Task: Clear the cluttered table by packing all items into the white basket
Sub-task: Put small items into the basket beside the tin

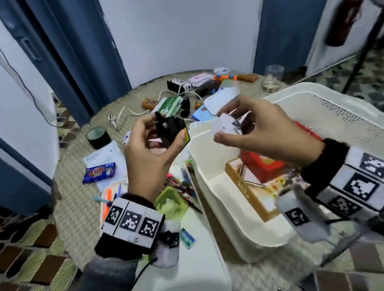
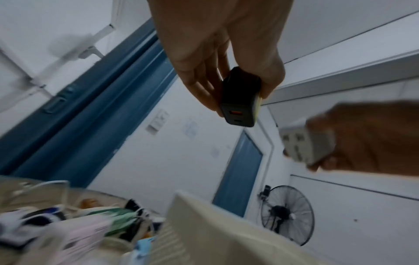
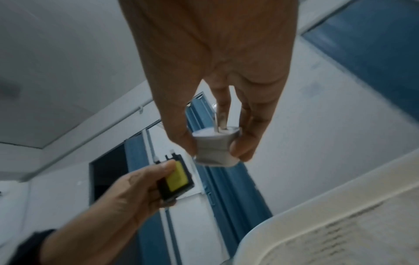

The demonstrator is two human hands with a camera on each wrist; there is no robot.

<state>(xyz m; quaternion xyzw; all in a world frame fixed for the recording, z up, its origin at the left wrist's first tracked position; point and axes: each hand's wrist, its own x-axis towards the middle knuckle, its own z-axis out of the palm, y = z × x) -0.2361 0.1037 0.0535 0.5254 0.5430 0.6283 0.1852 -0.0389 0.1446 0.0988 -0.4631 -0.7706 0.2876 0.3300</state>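
I'm holding both hands up over the table, close to each other but not touching. My left hand is gripping a black charger between thumb and fingers; it's got a yellow label on one side and an orange port on the end, which shows best from the left wrist. My right hand is pinching a white plug adapter between thumb and fingertips, metal prongs sticking up toward my palm in the right wrist view. That one's hovering right over the near-left corner of the white basket, which is sitting on the right side of the table and is already holding a red box and a wooden-framed thing. Loads of stuff is still lying around on the table: a blue snack packet, a roll of black tape, a glass, a green box just beside some pens.
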